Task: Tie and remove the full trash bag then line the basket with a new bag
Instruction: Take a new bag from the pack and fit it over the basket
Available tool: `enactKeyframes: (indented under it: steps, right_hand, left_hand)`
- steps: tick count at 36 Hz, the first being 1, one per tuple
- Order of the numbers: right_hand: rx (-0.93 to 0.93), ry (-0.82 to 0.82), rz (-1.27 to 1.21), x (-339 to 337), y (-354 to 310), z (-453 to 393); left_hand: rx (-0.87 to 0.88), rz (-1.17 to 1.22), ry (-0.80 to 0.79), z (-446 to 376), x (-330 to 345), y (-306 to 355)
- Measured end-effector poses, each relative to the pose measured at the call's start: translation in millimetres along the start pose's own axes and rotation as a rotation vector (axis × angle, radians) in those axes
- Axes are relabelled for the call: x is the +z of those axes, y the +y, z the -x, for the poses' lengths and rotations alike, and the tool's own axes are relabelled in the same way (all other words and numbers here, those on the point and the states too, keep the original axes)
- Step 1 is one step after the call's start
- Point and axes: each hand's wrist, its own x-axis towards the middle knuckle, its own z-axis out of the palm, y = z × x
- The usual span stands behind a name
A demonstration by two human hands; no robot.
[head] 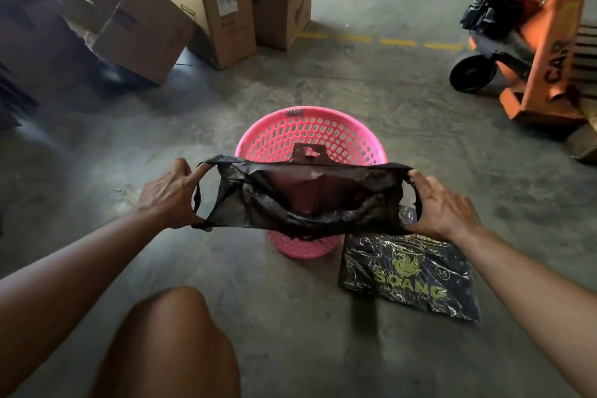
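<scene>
A pink perforated plastic basket stands on the concrete floor in front of me. Over its near rim I hold a thin black bag stretched wide, its mouth pulled open so the pink shows through. My left hand grips the bag's left handle loop, and my right hand grips the right one. The bag's lower part hangs down into the basket. The near half of the basket is hidden behind the bag.
A black pack of bags with gold print lies on the floor right of the basket. Cardboard boxes stand at the back left. An orange pallet jack is at the right. My bare knee is at the bottom.
</scene>
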Motion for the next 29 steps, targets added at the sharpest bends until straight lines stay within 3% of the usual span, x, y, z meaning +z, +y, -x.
enactKeyframes:
  steps: [3,6,10,13,16,19,22,26,29]
  right_hand:
    - [0.046,0.007,-0.177,3,-2,-27]
    - [0.071,0.004,-0.497,11,2,-68]
    - [0.21,-0.06,-0.982,11,-2,-110]
    - [0.32,-0.039,-1.095,9,-4,-129]
    - [0.327,0.074,-0.948,6,-7,-141]
    - [0.292,0.212,-0.77,-7,-20,-138]
    - [0.147,0.318,-0.812,-17,-28,-139]
    - [-0.089,0.134,-0.693,-25,-39,-134]
    - [-0.152,0.012,-0.604,-26,-49,-138]
  left_hand:
    - [0.01,0.11,0.003,-26,3,6]
    - [0.032,0.398,-0.045,-58,4,13]
    - [-0.078,0.875,-0.135,-89,-8,23]
    - [-0.184,1.045,-0.139,-107,-21,32]
    - [-0.223,0.89,-0.019,-116,-28,38]
    - [-0.212,0.634,0.332,-118,-35,41]
    - [-0.136,0.689,0.506,-117,-42,50]
    - [0.128,0.618,0.315,-121,-40,58]
    - [0.2,0.512,0.173,-129,-43,66]
